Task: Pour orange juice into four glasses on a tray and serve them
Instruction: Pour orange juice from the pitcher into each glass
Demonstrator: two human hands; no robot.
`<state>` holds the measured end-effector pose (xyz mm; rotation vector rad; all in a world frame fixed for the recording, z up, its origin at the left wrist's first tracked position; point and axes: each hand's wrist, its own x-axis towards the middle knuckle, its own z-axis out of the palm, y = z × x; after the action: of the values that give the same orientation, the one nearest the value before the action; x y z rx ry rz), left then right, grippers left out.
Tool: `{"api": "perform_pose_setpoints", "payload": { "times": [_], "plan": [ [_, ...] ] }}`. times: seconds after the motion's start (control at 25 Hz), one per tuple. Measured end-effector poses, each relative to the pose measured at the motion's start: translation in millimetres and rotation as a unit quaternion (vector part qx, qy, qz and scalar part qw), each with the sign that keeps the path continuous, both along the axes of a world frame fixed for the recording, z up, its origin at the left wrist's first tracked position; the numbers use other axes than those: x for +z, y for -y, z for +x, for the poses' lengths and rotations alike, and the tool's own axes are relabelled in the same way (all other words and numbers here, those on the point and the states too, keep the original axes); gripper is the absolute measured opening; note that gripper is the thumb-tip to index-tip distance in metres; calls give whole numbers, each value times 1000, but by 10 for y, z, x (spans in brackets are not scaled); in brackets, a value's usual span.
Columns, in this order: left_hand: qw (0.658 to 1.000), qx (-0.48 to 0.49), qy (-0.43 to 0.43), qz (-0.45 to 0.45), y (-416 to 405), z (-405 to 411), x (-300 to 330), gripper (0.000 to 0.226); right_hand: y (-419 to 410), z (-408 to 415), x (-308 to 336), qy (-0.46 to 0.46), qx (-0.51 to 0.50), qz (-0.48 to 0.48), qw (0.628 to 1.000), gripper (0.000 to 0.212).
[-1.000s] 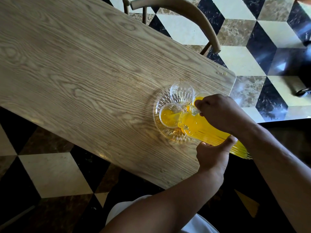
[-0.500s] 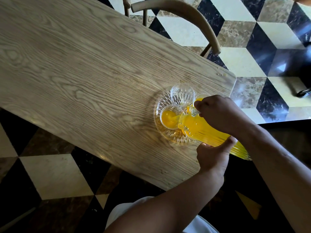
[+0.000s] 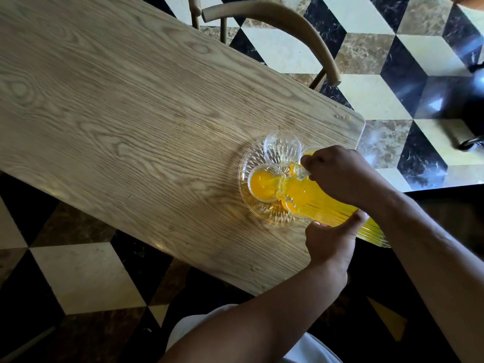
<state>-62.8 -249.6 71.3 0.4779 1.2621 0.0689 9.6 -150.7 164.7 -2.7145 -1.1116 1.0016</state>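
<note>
A round cut-glass tray (image 3: pixel 246 163) sits near the right end of the wooden table. On it, the far glass (image 3: pixel 282 146) is empty and the left glass (image 3: pixel 262 183) holds orange juice. A third glass with juice (image 3: pixel 310 151) peeks out behind my right hand; a fourth (image 3: pixel 293 209) lies under the jug. A ribbed glass jug of orange juice (image 3: pixel 327 203) is tipped with its spout over the left glass. My right hand (image 3: pixel 343 174) grips the jug's handle. My left hand (image 3: pixel 330 239) supports the jug's body from below.
The wooden table (image 3: pixel 131 113) runs from upper left to the right, its rounded corner just past the tray. A curved wooden chair back (image 3: pixel 296 24) stands behind the table's far edge. The floor is checkered marble. A dark object (image 3: pixel 468 100) stands on the floor at right.
The juice level in the left glass has risen as the jug keeps pouring. Both hands and the jug stay in about the same place.
</note>
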Motion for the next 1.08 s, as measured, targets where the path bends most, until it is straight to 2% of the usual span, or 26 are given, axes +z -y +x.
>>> {"api": "perform_pose_setpoints", "payload": {
  "times": [0.52, 0.72, 0.76, 0.88, 0.92, 1.04, 1.08],
  "plan": [
    [1000, -16, 0, 6, -75, -86, 24, 76, -28, 4, 0, 0, 12, 7, 1000, 48],
    [999, -31, -32, 28, -139, -71, 93, 112, -6, 55, -7, -39, -21, 50, 998, 47],
    [998, -40, -31, 31, -147, -72, 88, 110, 4, 79, 0, -58, -36, 67, 995, 45],
    [998, -44, -35, 41, -166, -47, 98, 77, 25, 161, 23, -110, -80, 105, 985, 41],
    [997, -49, -40, 47, -172, -19, 110, 76, 32, 194, 31, -118, -89, 113, 983, 40],
    [996, -55, -43, 58, -216, 67, 210, 112, 38, 307, 69, -127, -125, 134, 975, 38],
    [996, -54, -43, 60, -231, 92, 235, 118, 34, 346, 90, -127, -136, 140, 973, 38]
  ]
}}
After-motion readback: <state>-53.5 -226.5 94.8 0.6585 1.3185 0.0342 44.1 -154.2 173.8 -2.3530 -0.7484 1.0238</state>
